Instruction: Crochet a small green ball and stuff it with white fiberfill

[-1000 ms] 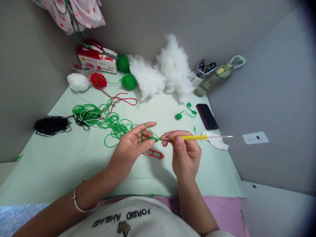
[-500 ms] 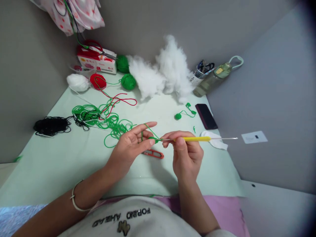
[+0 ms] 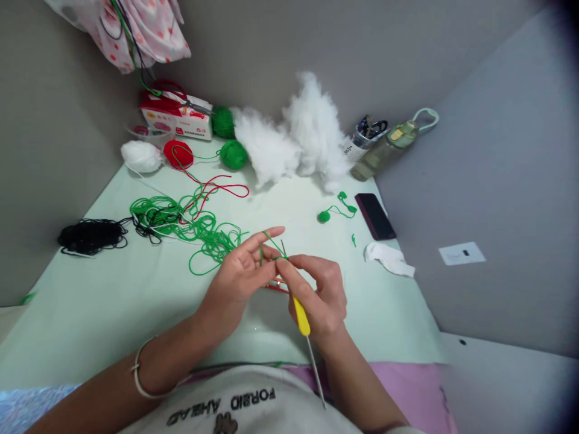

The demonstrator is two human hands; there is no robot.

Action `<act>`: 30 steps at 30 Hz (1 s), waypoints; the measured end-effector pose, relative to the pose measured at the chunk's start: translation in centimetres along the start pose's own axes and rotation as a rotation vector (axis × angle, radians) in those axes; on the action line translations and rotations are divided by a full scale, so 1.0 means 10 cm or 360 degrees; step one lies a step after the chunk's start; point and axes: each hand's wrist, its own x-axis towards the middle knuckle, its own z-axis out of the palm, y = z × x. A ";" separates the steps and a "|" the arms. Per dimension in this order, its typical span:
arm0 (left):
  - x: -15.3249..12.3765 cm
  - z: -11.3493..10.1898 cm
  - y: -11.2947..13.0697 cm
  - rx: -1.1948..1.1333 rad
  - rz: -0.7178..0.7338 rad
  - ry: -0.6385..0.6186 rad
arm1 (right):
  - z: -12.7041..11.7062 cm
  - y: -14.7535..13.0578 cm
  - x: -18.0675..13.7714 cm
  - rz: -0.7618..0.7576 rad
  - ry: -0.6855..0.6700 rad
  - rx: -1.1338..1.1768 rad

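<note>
My left hand (image 3: 244,271) is raised over the pale green table (image 3: 113,301), its forefinger stretched out with green yarn (image 3: 270,241) looped over it while the other fingers pinch a small green stitch. My right hand (image 3: 319,295) grips a yellow-handled crochet hook (image 3: 301,316), whose tip is at the stitch and whose metal tail points back toward my chest. Red snips (image 3: 277,286) lie under the hands, mostly hidden. The yarn runs left to a tangled green heap (image 3: 190,223).
Black yarn (image 3: 88,236) lies at the left edge. White (image 3: 141,155), red (image 3: 178,154) and green balls (image 3: 233,154), a red-white box (image 3: 178,119) and white stuffing (image 3: 294,141) stand at the back. A phone (image 3: 374,215), tissue (image 3: 389,258), bottle (image 3: 386,150) and small green pieces (image 3: 335,210) lie right.
My right hand has swung the hook round: its tail pointed right, now it points back toward me. The hand moved slightly left and down. The left hand stays put.
</note>
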 end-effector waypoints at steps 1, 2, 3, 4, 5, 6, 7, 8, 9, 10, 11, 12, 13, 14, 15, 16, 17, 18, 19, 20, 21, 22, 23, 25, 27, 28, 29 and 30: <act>0.01 -0.01 0.01 -0.0103 -0.0109 -0.0061 | -0.01 0.00 0.00 0.0059 0.0018 0.0055; 0.02 -0.02 0.01 -0.0183 -0.0189 -0.0106 | -0.02 0.00 0.02 0.0162 0.0053 0.0172; 0.03 -0.03 0.02 -0.0235 -0.0226 -0.0129 | -0.03 0.00 0.04 0.0303 0.0105 0.0337; 0.04 -0.03 0.03 -0.0262 -0.0222 -0.0129 | -0.04 0.00 0.07 0.0459 0.0174 0.0530; 0.04 -0.04 0.04 -0.0269 -0.0190 -0.0121 | -0.04 0.00 0.11 0.0608 0.0238 0.0723; 0.04 -0.03 0.05 -0.0258 -0.0153 -0.0123 | -0.04 0.00 0.14 0.0723 0.0284 0.0890; 0.04 -0.03 0.05 -0.0232 -0.0121 -0.0137 | -0.03 0.00 0.17 0.0790 0.0295 0.1009; 0.03 -0.02 0.05 -0.0199 -0.0096 -0.0152 | -0.01 0.00 0.19 0.0812 0.0274 0.1073; 0.02 -0.01 0.04 -0.0167 -0.0073 -0.0161 | 0.00 -0.01 0.20 0.0805 0.0244 0.1080; 0.01 0.00 0.03 -0.0143 -0.0050 -0.0163 | 0.02 -0.02 0.19 0.0782 0.0218 0.1039; 0.01 0.01 0.02 -0.0128 -0.0022 -0.0152 | 0.04 -0.03 0.18 0.0744 0.0192 0.0965; 0.01 0.01 0.00 -0.0122 0.0002 -0.0128 | 0.05 -0.04 0.16 0.0688 0.0160 0.0861; 0.01 0.01 -0.01 -0.0121 0.0012 -0.0103 | 0.05 -0.05 0.13 0.0613 0.0129 0.0730; 0.01 0.01 -0.03 -0.0128 -0.0001 -0.0091 | 0.06 -0.05 0.10 0.0511 0.0106 0.0580; 0.02 0.00 -0.04 -0.0145 -0.0040 -0.0096 | 0.05 -0.05 0.07 0.0397 0.0079 0.0437; 0.03 -0.01 -0.05 -0.0176 -0.0099 -0.0113 | 0.05 -0.04 0.06 0.0304 0.0060 0.0335; 0.05 -0.02 -0.06 -0.0224 -0.0160 -0.0134 | 0.03 -0.03 0.05 0.0262 0.0062 0.0297; 0.06 -0.04 -0.06 -0.0281 -0.0205 -0.0149 | 0.02 -0.02 0.05 0.0282 0.0090 0.0337; 0.07 -0.05 -0.05 -0.0337 -0.0221 -0.0148 | 0.01 0.00 0.06 0.0375 0.0144 0.0453; 0.08 -0.05 -0.05 -0.0378 -0.0209 -0.0131 | 0.00 0.02 0.07 0.0510 0.0198 0.0613; 0.09 -0.06 -0.04 -0.0388 -0.0177 -0.0108 | 0.00 0.03 0.09 0.0662 0.0244 0.0790; 0.09 -0.06 -0.03 -0.0364 -0.0139 -0.0090 | 0.01 0.04 0.10 0.0797 0.0268 0.0957; 0.08 -0.05 -0.03 -0.0310 -0.0104 -0.0083 | 0.02 0.05 0.11 0.0897 0.0257 0.1093; 0.06 -0.03 -0.03 -0.0164 -0.0050 -0.0090 | 0.04 0.06 0.11 0.0996 0.0188 0.1236; 0.03 -0.02 -0.03 -0.0046 -0.0005 -0.0092 | 0.06 0.06 0.11 0.1040 0.0163 0.1257; 0.02 -0.02 -0.03 -0.0012 0.0005 -0.0092 | 0.07 0.06 0.11 0.1067 0.0173 0.1270; 0.01 -0.02 -0.02 0.0009 0.0009 -0.0095 | 0.07 0.06 0.11 0.1099 0.0188 0.1305; 0.00 -0.03 -0.02 0.0018 0.0007 -0.0098 | 0.06 0.06 0.12 0.1132 0.0201 0.1363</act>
